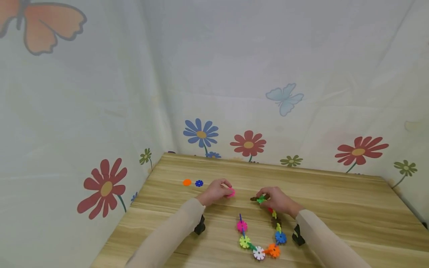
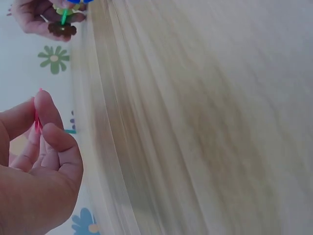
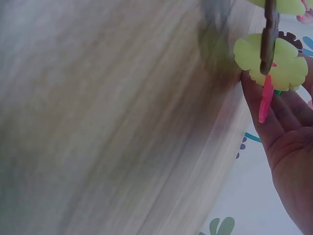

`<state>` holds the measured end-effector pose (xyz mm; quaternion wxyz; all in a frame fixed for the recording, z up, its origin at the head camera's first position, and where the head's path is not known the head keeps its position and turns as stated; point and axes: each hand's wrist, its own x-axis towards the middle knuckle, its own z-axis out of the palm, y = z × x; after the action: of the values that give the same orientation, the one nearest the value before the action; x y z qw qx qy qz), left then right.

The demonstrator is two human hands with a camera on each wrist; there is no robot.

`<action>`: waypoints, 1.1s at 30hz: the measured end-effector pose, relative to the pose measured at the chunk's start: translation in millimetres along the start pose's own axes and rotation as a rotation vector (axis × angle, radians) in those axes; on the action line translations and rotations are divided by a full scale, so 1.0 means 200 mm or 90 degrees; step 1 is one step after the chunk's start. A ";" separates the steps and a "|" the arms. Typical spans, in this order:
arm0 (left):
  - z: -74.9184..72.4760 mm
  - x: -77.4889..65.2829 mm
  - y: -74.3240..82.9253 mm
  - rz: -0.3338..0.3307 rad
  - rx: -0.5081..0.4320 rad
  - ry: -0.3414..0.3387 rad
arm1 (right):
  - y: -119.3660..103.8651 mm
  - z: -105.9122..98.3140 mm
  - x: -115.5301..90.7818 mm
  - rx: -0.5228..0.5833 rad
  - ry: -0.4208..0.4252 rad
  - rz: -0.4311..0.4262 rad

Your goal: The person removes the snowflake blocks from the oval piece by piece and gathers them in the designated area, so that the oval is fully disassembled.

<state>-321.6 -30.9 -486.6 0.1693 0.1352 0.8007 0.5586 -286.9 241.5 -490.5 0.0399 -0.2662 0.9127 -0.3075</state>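
Note:
My left hand (image 1: 213,192) pinches a pink notched plastic disc (image 1: 231,192) between thumb and fingers; in the left wrist view the pink disc (image 2: 37,120) shows edge-on. To its right, my right hand (image 1: 279,200) grips the end of a chain of interlocked flower-shaped discs. A green disc (image 1: 261,200) and a brown disc (image 1: 253,199) stick out at its fingertips. From there the chain curves toward me in a U, past a blue disc (image 1: 280,237), an orange one (image 1: 273,251) and a white one (image 1: 259,253). In the right wrist view, a yellow disc (image 3: 291,66) hangs beside the palm.
A loose orange disc (image 1: 187,182) and a loose dark blue disc (image 1: 199,183) lie on the wooden table (image 1: 161,201), left of my left hand. A curtain (image 1: 234,74) printed with flowers and butterflies stands behind the table and along its left side.

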 end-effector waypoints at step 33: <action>-0.19 0.03 -0.08 0.008 0.237 0.124 | 0.00 0.00 0.00 -0.007 -0.005 -0.009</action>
<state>-342.8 -66.5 -490.9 0.0593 0.1147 0.9019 0.4122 -287.7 241.7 -491.4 0.0398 -0.2744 0.9123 -0.3015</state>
